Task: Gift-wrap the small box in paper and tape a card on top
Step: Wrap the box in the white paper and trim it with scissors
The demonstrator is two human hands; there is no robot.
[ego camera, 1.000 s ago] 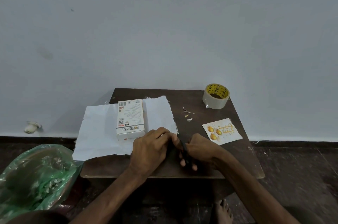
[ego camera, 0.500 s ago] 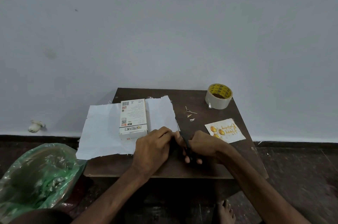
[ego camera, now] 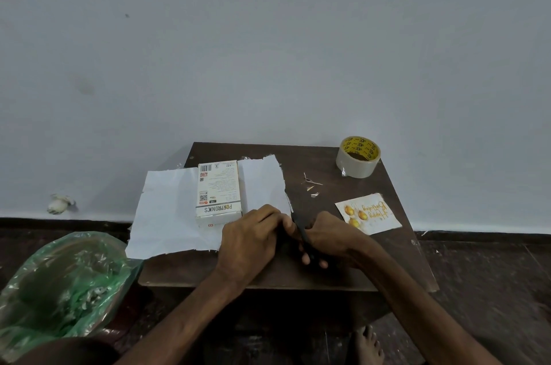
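A small white box [ego camera: 218,191] with printed labels lies flat on a sheet of white paper [ego camera: 167,209] on the left half of a dark wooden table [ego camera: 328,272]. My left hand [ego camera: 250,242] rests on the paper's near right corner, its fingers pinching the paper's edge. My right hand [ego camera: 331,239] grips dark scissors [ego camera: 299,226], whose blades point up along the paper's right edge. A birthday card [ego camera: 368,213] with golden print lies at the right of the table.
A roll of clear tape [ego camera: 357,160] with a yellow core stands at the table's back right corner. Small paper scraps [ego camera: 311,185] lie mid-table. A green plastic bag [ego camera: 59,287] sits on the floor at left. A bare foot [ego camera: 365,346] shows below the table.
The view has shifted slightly. Both hands stay together at the paper's near right corner, with the scissors still at the paper's edge.
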